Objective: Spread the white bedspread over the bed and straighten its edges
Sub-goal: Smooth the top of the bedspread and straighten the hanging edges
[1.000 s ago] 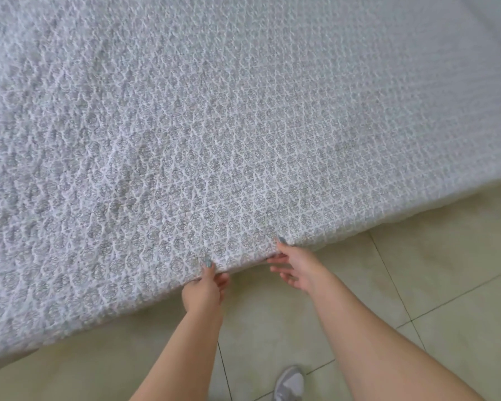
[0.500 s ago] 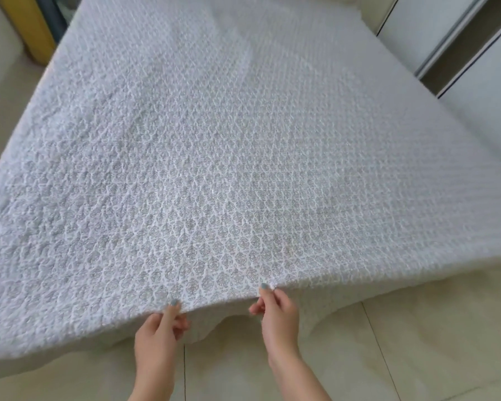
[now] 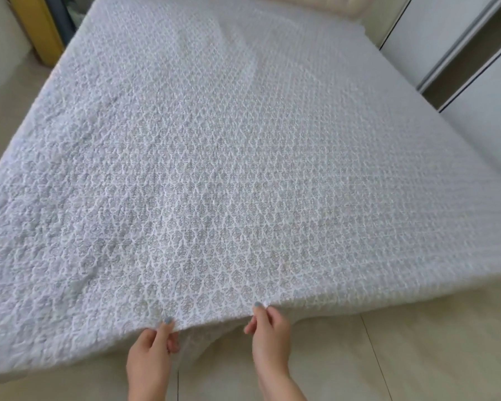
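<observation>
At the bed's near edge, both hands pinch the bedspread's hem.

Left to right: the left hand (image 3: 152,353) has its grip pressed onto the fabric, thumb on top, and the right hand (image 3: 269,328) pinches the same hem just beside it. The white bedspread (image 3: 229,175) covers the whole bed, its near edge lifted off the tiled floor (image 3: 388,357) between and around the hands. Compared with a second ago, the hands sit higher and closer together, the hem is raised, and the yellow frame (image 3: 38,27) and white wardrobe (image 3: 460,53) have come into view.
</observation>
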A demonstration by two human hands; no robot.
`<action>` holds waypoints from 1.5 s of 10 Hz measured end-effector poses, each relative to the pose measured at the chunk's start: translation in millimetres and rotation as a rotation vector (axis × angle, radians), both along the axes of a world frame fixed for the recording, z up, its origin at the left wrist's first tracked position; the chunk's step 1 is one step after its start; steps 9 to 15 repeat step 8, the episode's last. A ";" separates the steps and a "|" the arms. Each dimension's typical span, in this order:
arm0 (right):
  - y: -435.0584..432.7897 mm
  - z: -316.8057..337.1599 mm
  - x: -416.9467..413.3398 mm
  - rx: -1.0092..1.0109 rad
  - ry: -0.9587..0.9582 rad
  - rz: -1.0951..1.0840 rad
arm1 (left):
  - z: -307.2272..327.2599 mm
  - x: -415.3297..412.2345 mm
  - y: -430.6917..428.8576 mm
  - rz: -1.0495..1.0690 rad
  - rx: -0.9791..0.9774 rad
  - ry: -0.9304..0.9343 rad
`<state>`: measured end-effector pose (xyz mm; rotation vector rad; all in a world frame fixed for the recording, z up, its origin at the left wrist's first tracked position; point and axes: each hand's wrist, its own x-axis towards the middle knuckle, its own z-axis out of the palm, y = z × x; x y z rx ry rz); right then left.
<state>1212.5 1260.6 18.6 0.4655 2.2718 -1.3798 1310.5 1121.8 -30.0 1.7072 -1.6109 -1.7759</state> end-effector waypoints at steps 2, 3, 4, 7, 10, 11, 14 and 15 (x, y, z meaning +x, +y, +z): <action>16.2 -28.4 2.1 0.069 -0.165 0.104 | -13.0 1.3 9.0 -0.041 0.079 -0.105; 10.0 -39.9 -13.1 0.059 -0.311 0.112 | -20.9 -7.9 0.5 -0.048 0.218 -0.216; 16.4 -41.1 -22.0 0.232 -0.264 0.281 | -18.7 -13.8 -2.3 -0.159 0.098 -0.359; 56.5 -60.9 -51.8 0.729 0.316 1.130 | -23.3 -34.5 19.2 -1.084 -0.853 -0.509; 81.0 -60.6 -33.8 0.674 0.298 1.231 | -26.1 -1.8 19.4 -1.023 -0.814 -0.642; 81.0 -60.6 -33.8 0.674 0.298 1.231 | -26.1 -1.8 19.4 -1.023 -0.814 -0.642; 81.0 -60.6 -33.8 0.674 0.298 1.231 | -26.1 -1.8 19.4 -1.023 -0.814 -0.642; 81.0 -60.6 -33.8 0.674 0.298 1.231 | -26.1 -1.8 19.4 -1.023 -0.814 -0.642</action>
